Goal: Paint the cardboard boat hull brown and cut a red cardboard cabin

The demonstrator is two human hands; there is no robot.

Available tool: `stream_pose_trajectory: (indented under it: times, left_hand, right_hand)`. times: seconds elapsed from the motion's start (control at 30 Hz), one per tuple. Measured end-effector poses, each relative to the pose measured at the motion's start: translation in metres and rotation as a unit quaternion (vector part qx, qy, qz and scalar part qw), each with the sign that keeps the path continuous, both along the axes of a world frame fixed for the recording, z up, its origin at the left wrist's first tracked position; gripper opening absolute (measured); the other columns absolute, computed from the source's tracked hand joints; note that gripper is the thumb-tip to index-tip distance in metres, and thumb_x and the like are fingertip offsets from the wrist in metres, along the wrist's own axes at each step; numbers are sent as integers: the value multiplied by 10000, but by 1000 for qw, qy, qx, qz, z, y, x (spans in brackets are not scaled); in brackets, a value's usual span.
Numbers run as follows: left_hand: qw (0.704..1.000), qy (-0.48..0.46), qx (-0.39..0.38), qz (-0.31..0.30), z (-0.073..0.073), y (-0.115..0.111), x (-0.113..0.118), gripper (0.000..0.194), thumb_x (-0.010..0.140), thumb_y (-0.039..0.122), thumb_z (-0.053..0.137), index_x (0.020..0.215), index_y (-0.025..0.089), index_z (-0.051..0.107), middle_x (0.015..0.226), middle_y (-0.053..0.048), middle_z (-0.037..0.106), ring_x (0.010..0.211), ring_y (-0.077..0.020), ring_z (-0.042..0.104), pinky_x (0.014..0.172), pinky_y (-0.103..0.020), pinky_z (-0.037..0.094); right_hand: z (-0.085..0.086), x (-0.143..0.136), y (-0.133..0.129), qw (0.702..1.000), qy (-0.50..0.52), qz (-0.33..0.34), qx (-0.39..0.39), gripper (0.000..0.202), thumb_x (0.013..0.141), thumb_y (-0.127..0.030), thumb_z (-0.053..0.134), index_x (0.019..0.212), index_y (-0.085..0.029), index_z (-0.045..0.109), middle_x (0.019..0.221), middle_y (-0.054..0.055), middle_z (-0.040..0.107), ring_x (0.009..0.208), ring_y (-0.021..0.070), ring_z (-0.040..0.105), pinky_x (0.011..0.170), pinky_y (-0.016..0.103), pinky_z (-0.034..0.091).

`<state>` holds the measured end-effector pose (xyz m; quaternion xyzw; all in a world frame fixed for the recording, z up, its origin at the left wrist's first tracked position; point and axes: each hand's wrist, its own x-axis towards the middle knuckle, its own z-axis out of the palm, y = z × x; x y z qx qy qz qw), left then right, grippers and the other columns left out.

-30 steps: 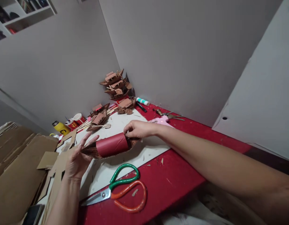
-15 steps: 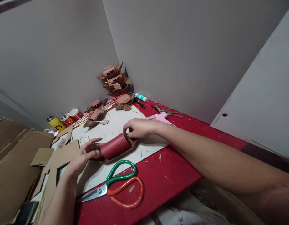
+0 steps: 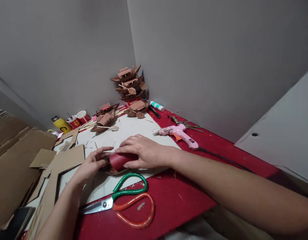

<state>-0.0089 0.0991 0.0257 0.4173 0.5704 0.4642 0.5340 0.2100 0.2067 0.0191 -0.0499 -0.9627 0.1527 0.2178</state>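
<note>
A red curved cover point(image 3: 117, 161) sits on a small brown cardboard boat point(image 3: 115, 172) over the white sheet. My right hand point(image 3: 141, 151) lies over the right part of the cover, fingers on its far side and thumb on its near side, hiding that end of the boat. At the boat's left end, my left hand point(image 3: 94, 161) holds it between thumb and fingers. Just in front of the boat lie scissors point(image 3: 112, 201) with one green and one orange handle, blades pointing left.
A pink glue gun point(image 3: 182, 135) with a black cord lies right of the hands. Finished boats point(image 3: 129, 83) are stacked at the back corner. Cups point(image 3: 82, 116) and a yellow bottle point(image 3: 61, 124) stand back left. Cardboard pieces point(image 3: 69, 160) cover the left side.
My right hand has moved left from the boat's right end onto the red cover. The view has shifted, and the whole glue gun now shows. My left hand stays at the left end.
</note>
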Motion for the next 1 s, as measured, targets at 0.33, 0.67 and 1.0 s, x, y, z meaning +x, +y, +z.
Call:
stream_pose_trajectory:
  times: [0.33, 0.67, 1.0]
  left_hand:
    - [999, -1, 3, 34, -9, 2, 6, 427, 605, 24, 675, 1015, 140, 685, 883, -121, 766, 656, -197, 695, 585, -258, 501]
    - [999, 25, -4, 39, -7, 1, 10, 399, 608, 16, 651, 987, 132, 697, 801, -97, 762, 615, -173, 675, 561, -244, 501]
    - [997, 72, -8, 2, -10, 0, 5, 479, 594, 83, 692, 1070, 121, 660, 862, -62, 726, 685, -160, 643, 617, -259, 494]
  right_hand:
    - [-3, 0, 5, 998, -63, -26, 12, 420, 890, -379, 605, 1284, -235, 596, 1130, 95, 661, 1026, 262, 577, 918, 412, 409]
    - [-1, 2, 4, 996, -86, -37, 11, 384, 878, -352, 621, 1242, -227, 622, 1099, 82, 668, 1002, 255, 589, 916, 409, 416]
    - [3, 5, 2, 995, -91, -40, -8, 438, 841, -330, 657, 1263, -223, 609, 1100, 94, 677, 1012, 267, 605, 918, 420, 439]
